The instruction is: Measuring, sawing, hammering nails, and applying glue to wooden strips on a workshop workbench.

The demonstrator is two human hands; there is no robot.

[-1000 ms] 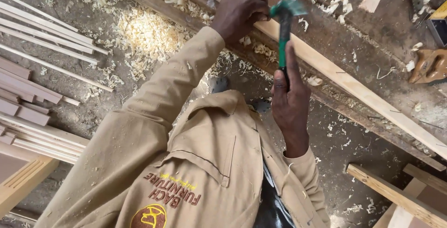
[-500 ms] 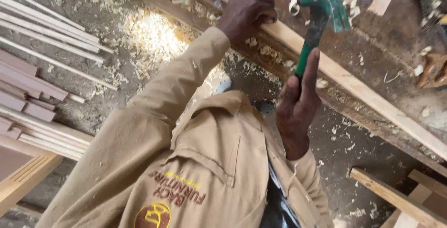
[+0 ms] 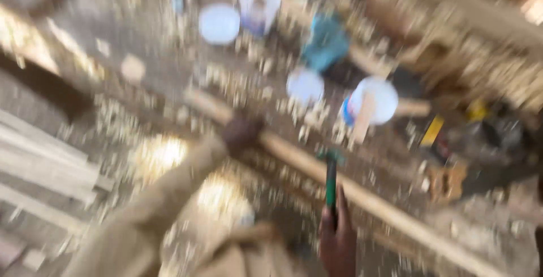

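The view is heavily blurred. My left hand (image 3: 242, 133) rests closed on a long pale wooden plank (image 3: 362, 198) that runs diagonally from upper left to lower right. My right hand (image 3: 337, 242), low in the frame, grips the green handle of a hammer (image 3: 331, 178), whose head points up near the plank. My tan sleeve reaches from the lower left up to the left hand.
Wood shavings cover the ground. A stack of thin wooden strips (image 3: 45, 167) lies at left. Beyond the plank sit white round containers (image 3: 373, 102), a white lid (image 3: 219, 24) and a teal object (image 3: 327, 44). A saw handle (image 3: 447, 182) lies at right.
The camera has swung up, showing more ground beyond the plank. My right hand has lowered the hammer from its raised position toward the plank. The left hand stays on the plank.
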